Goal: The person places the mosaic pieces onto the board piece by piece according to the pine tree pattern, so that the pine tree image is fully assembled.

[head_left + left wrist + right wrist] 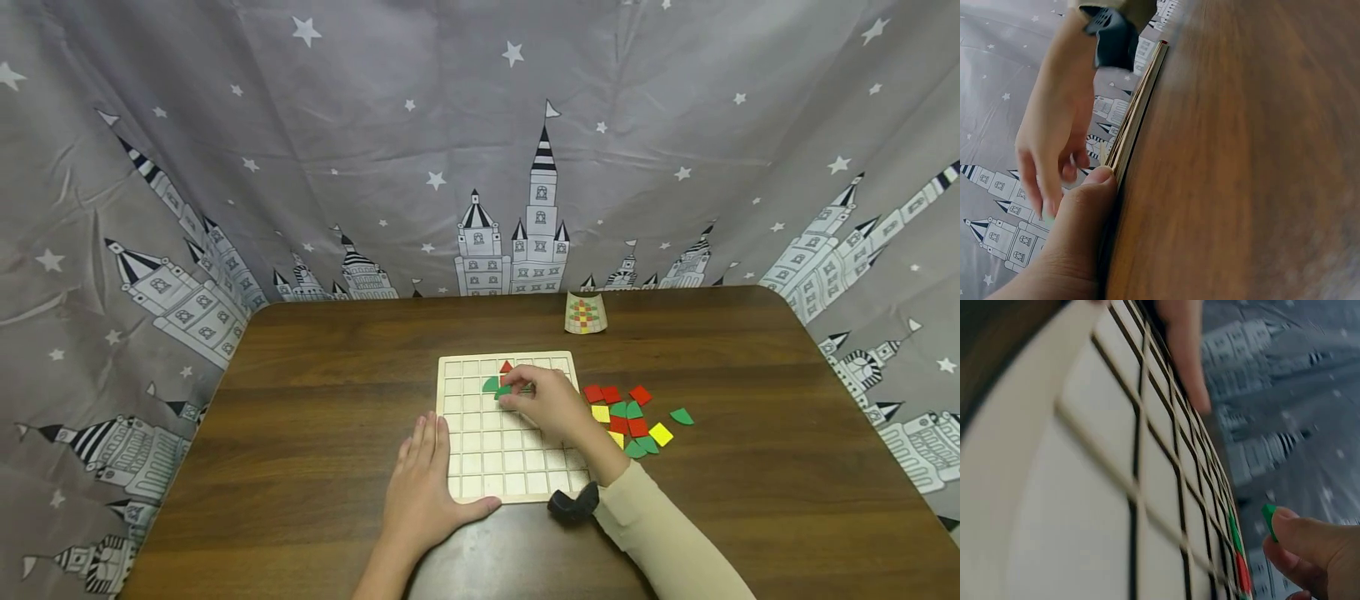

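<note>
A pale wooden grid board (472, 465) lies flat on the table. My left hand (423, 492) steadies its near left corner, fingers straight along the left side and thumb along the near edge. Over the board's upper part, my right hand (551, 404) pinches a green piece (1269, 519) with one curved edge between thumb and fingertips. On the board, a red triangle (507, 366) sits in the top row, a green curved piece (491, 384) below it to the left, and a red piece beside that, partly hidden by my right fingers.
Loose red, yellow and green pieces (637, 427) are scattered right of the board. A small curled pattern card (586, 315) stands at the table's back. Behind hangs a grey curtain (435, 108) with castles and stars. The right wrist wears a black strap device (573, 504).
</note>
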The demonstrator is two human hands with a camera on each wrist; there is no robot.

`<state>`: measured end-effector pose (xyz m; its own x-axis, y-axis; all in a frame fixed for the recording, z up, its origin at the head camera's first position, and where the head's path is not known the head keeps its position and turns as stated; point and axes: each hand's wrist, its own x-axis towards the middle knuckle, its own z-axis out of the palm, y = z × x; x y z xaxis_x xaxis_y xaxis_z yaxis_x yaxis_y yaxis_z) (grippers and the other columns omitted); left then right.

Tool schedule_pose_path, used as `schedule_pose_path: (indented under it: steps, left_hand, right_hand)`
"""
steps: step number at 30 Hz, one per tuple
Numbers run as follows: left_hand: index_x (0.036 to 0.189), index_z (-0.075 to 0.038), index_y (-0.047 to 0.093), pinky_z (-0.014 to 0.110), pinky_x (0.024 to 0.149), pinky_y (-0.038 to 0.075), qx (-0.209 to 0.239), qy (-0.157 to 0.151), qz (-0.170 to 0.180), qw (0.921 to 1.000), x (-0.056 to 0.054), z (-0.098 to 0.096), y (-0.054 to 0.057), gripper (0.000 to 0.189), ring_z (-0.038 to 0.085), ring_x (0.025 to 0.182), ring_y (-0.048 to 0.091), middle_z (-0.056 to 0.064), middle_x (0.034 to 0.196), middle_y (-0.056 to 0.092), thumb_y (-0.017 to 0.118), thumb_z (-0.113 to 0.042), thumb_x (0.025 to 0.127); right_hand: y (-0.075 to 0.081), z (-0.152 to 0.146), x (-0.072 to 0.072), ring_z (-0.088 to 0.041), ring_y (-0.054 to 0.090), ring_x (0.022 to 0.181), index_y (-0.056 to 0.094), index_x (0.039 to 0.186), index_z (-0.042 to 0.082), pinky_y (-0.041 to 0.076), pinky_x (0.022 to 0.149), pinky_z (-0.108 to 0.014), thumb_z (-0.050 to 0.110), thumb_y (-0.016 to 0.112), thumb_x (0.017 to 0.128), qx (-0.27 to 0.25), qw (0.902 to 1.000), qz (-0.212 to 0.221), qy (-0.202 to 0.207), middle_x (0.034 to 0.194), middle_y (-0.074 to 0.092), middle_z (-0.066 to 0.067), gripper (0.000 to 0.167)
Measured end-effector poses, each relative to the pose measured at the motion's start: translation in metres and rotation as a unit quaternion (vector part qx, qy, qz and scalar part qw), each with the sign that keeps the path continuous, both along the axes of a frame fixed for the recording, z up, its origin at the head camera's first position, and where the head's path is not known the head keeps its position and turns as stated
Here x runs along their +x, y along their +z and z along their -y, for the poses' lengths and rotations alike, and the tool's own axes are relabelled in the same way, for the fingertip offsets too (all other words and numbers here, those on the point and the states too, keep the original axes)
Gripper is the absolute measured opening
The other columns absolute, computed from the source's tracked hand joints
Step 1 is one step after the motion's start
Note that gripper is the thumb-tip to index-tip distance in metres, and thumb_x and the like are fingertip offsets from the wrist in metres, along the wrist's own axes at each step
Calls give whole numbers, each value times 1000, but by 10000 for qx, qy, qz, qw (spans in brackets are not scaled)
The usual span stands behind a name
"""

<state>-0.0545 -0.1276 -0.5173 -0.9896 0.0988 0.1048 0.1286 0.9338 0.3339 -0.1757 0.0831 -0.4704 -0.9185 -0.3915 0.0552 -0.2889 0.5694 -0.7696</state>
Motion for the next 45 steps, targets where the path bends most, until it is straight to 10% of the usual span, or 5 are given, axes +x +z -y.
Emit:
schedule_pose_path:
  steps: [45]
  left_hand:
    - [156,0,22,52,122,25,33,-52,-96,9999,0,2,-3,137,31,154,16,18,165,16,54,-94,63]
  right_hand:
    - [-19,48,1,-12,63,92,76,109,18,52,81,-30,32,71,91,1143,9882,-944,389,104,67,7,23]
